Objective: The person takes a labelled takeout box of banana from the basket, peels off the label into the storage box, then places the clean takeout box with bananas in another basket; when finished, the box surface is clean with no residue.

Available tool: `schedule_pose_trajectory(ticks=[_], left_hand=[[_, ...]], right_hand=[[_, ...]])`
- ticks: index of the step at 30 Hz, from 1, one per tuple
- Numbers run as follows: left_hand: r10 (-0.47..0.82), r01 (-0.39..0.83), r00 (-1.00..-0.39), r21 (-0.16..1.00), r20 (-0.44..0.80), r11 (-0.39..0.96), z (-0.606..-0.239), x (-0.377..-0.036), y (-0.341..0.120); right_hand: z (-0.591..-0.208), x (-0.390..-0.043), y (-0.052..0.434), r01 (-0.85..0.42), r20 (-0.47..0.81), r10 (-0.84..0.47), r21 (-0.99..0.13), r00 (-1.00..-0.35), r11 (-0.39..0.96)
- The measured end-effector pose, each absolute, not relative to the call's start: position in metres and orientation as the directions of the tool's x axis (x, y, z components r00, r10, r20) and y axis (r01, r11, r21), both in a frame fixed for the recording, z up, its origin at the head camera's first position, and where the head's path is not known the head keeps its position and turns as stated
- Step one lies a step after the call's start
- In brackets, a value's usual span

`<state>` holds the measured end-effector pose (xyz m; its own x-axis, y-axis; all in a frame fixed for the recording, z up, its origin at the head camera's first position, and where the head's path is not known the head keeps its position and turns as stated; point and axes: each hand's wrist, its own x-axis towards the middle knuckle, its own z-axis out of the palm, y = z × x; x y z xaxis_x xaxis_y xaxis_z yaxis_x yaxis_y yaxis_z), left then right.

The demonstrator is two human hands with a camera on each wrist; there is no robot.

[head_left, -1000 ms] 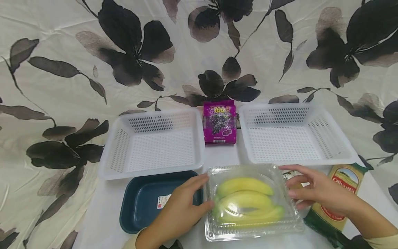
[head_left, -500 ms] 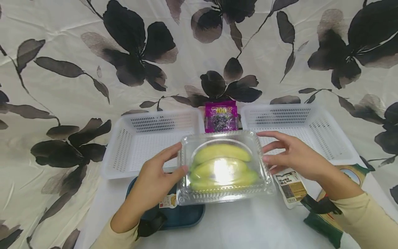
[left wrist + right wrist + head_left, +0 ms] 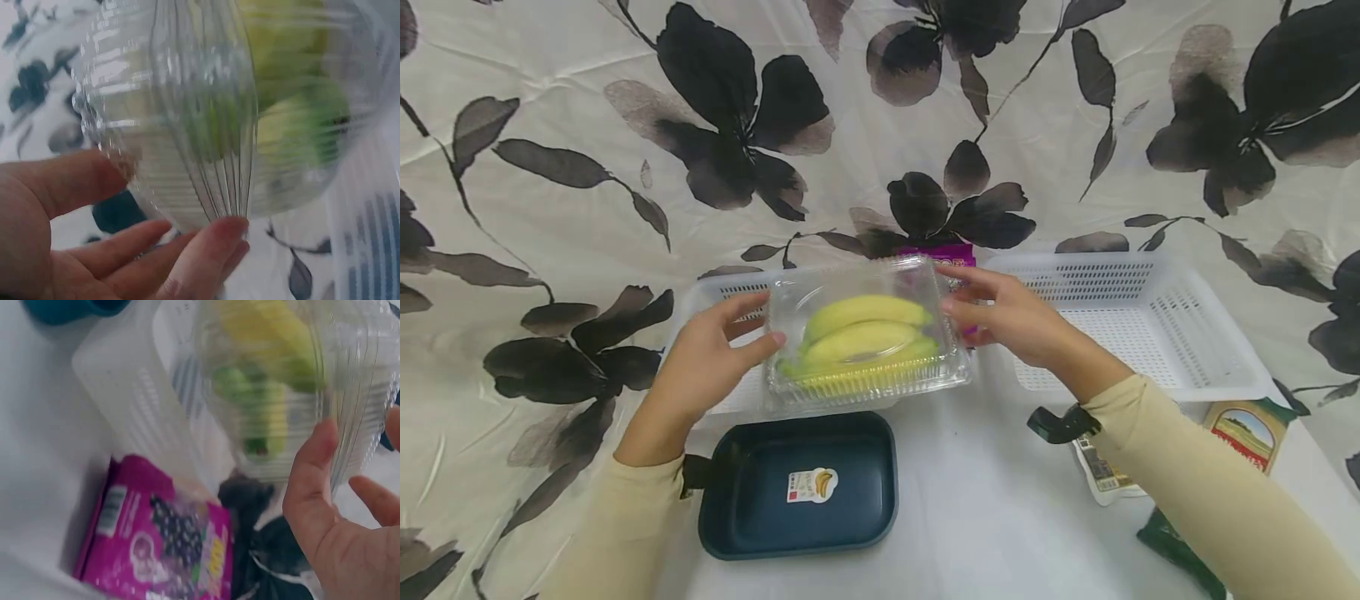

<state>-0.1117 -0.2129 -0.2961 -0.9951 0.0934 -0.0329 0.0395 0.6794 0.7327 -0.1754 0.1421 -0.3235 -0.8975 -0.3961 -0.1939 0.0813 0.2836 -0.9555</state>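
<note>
Fingers, left hand (image 3: 700, 367): thumb and fingertips curled against the left end of the clear clamshell box (image 3: 865, 337), clamped on its ribbed edge; the wrist view shows thumb above and fingers (image 3: 206, 250) below the rim.
Fingers, right hand (image 3: 1007, 321): spread and bent round the right end of the same box, the thumb (image 3: 312, 469) pressed on its ribbed wall.
Clamshell box: closed, held between both hands above the bench (image 3: 985, 500), tilted slightly toward the camera, over the near rim of the left white basket (image 3: 715, 292).
Contents: yellow-green bananas (image 3: 857, 333) lying lengthwise inside the clear shell.
Left white basket: perforated, mostly hidden behind the box and left hand.
Right white basket (image 3: 1150, 325): perforated, on the bench to the right, just beyond the right hand.
Purple snack packet (image 3: 162, 537): between the two baskets, behind the box; only its top edge shows from the head view.
Dark blue tray (image 3: 797, 483): on the bench directly below the box, a small banana sticker on its floor.
Green and yellow packet (image 3: 1247, 433): at the bench's right edge, partly covered by the right sleeve (image 3: 1195, 483).
Backdrop: pale cloth (image 3: 550, 125) printed with dark flowers.
</note>
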Motion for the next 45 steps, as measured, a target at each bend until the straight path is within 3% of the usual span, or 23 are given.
schedule_pose_trajectory(ticks=[9, 22, 34, 45], left_hand=[[0.106, -0.019, -0.987, 0.735, -0.123, 0.678, -0.302, -0.154, -0.266], [0.142, -0.146, -0.932, 0.707, -0.332, 0.692, -0.346, -0.2, -0.316], [0.076, -0.289, -0.882, 0.661, -0.465, 0.693, -0.374, -0.212, -0.334], [0.118, -0.273, -0.882, 0.699, -0.456, 0.661, -0.377, -0.211, -0.337]], right_hand=[[-0.34, -0.21, 0.08, 0.111, -0.204, -0.425, -0.966, -0.882, 0.233], [-0.369, -0.228, 0.02, 0.158, -0.34, -0.445, -0.904, -0.828, 0.397], [-0.392, -0.227, -0.009, 0.124, -0.357, -0.437, -0.87, -0.825, 0.478], [-0.395, -0.227, -0.013, 0.018, -0.34, -0.426, -0.798, -0.838, 0.602]])
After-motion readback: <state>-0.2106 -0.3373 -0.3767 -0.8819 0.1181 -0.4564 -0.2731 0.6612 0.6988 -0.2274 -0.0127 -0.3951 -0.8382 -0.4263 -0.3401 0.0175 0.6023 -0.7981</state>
